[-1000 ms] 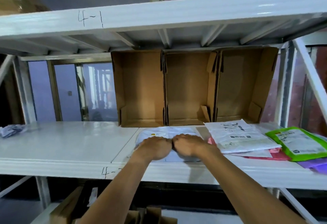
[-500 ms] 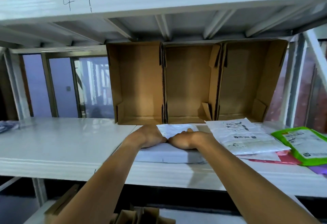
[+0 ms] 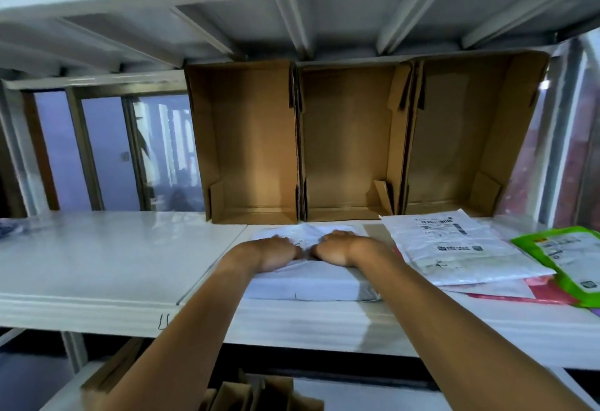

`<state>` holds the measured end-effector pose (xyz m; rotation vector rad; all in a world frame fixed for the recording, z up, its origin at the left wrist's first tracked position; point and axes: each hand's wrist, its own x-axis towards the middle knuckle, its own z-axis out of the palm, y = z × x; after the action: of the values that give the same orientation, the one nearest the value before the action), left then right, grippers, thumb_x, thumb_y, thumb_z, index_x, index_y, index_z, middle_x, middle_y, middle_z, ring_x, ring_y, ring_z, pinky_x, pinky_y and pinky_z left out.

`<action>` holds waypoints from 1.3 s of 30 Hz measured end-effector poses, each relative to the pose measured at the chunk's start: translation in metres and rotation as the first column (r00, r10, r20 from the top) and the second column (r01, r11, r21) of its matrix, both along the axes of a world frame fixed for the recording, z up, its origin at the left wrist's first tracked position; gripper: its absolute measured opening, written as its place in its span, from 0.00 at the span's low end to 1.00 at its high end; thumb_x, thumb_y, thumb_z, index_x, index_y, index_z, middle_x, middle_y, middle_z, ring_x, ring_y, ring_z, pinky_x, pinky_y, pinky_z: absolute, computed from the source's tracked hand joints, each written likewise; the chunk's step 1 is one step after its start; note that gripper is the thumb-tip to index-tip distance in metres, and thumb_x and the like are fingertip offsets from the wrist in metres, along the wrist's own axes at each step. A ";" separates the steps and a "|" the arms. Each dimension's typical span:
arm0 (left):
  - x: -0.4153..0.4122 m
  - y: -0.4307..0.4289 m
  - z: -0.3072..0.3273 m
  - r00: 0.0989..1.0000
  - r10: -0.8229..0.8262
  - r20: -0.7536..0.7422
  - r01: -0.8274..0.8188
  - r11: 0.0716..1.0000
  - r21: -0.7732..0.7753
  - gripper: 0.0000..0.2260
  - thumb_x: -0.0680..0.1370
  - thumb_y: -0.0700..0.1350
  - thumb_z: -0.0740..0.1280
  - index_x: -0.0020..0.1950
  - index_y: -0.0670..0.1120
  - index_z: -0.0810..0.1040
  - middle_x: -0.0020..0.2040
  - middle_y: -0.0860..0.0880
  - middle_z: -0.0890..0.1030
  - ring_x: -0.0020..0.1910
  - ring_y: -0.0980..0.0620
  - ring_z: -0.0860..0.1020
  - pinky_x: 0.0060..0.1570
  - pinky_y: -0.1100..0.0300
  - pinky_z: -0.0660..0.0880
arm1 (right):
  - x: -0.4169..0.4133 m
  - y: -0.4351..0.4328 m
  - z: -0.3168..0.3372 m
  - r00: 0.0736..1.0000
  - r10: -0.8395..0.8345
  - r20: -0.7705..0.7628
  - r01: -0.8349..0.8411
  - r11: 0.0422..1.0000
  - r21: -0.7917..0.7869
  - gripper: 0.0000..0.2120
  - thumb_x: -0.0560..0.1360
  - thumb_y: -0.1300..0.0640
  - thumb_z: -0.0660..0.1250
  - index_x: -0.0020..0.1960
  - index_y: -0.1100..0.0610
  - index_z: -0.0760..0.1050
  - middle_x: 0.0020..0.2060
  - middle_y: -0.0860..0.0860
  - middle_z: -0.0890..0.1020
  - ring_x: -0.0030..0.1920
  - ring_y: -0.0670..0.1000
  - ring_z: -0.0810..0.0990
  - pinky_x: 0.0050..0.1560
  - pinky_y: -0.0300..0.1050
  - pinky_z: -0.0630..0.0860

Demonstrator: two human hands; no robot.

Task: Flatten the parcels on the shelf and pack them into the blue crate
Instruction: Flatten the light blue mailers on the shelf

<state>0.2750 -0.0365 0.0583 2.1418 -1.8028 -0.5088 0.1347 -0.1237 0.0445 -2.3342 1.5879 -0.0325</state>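
Head view. Both forearms reach forward onto the white metal shelf (image 3: 97,264), where the left hand (image 3: 274,253) and the right hand (image 3: 341,248) lie side by side, palms down, on top of a soft white plastic parcel (image 3: 308,284). The fingers are laid forward over its upper face and grasp nothing; the two hands are nearly touching. The parcel rests near the shelf's front edge. Just to its right lies a flat white plastic mailer with printed barcode labels (image 3: 454,248), stacked over a pink-red parcel (image 3: 545,290), with a bright green labelled mailer (image 3: 565,258) at the far right. Three open brown cardboard boxes stand on their sides along the back of the shelf: left (image 3: 250,144), middle (image 3: 350,144) and right (image 3: 467,137). Folded brown cardboard (image 3: 259,391) shows below the shelf.
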 end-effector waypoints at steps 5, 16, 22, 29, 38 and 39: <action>0.009 -0.016 -0.006 0.985 0.167 -0.040 -0.164 0.983 0.080 0.33 0.76 0.63 0.63 0.76 0.48 0.68 0.77 0.44 0.66 0.73 0.42 0.66 0.73 0.48 0.62 | -0.004 0.007 0.004 0.999 -0.033 0.025 0.032 0.999 0.011 0.41 0.67 0.30 0.57 0.74 0.50 0.68 0.71 0.55 0.70 0.67 0.59 0.71 0.66 0.56 0.69; 0.013 -0.014 -0.007 0.938 0.347 -0.013 -0.344 0.933 0.103 0.43 0.72 0.70 0.64 0.81 0.51 0.57 0.81 0.44 0.55 0.79 0.45 0.57 0.74 0.50 0.58 | -0.005 0.006 0.009 0.995 -0.066 -0.071 0.070 0.996 0.052 0.42 0.69 0.27 0.55 0.78 0.46 0.61 0.76 0.53 0.64 0.73 0.58 0.66 0.63 0.55 0.66; 0.015 -0.017 -0.015 0.944 0.324 0.061 -0.324 0.946 -0.021 0.39 0.71 0.69 0.59 0.77 0.49 0.67 0.78 0.43 0.64 0.74 0.43 0.65 0.72 0.48 0.65 | -0.004 0.006 0.006 0.998 -0.063 -0.002 0.063 0.998 0.026 0.45 0.66 0.27 0.57 0.78 0.48 0.62 0.76 0.55 0.65 0.72 0.58 0.67 0.69 0.56 0.67; 0.000 0.011 -0.006 0.934 0.305 0.188 -0.146 0.803 -0.577 0.21 0.82 0.54 0.56 0.45 0.43 0.83 0.48 0.40 0.84 0.48 0.38 0.80 0.51 0.51 0.77 | -0.014 0.045 0.013 0.996 0.064 0.056 -0.015 0.779 -0.627 0.21 0.82 0.43 0.56 0.62 0.57 0.74 0.57 0.55 0.81 0.55 0.55 0.77 0.63 0.52 0.70; -0.007 0.096 -0.021 0.987 -0.114 0.110 0.149 0.901 -0.408 0.24 0.77 0.64 0.66 0.69 0.54 0.77 0.69 0.56 0.76 0.68 0.53 0.73 0.64 0.61 0.67 | -0.055 0.104 0.021 0.961 0.237 0.140 -0.140 0.860 -0.490 0.17 0.81 0.42 0.57 0.59 0.51 0.77 0.58 0.51 0.80 0.58 0.56 0.77 0.48 0.47 0.67; -0.007 0.104 -0.031 0.984 -0.103 0.148 0.157 0.893 -0.422 0.31 0.73 0.68 0.67 0.72 0.55 0.73 0.72 0.57 0.73 0.71 0.54 0.69 0.68 0.61 0.63 | -0.059 0.114 0.012 0.964 0.236 0.121 -0.155 0.871 -0.467 0.19 0.81 0.41 0.56 0.61 0.51 0.77 0.60 0.50 0.79 0.60 0.55 0.75 0.49 0.47 0.64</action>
<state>0.2675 0.0670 0.0273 1.7865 -1.9150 0.0067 0.0758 -0.0095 0.0563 -2.7392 1.3579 -0.6097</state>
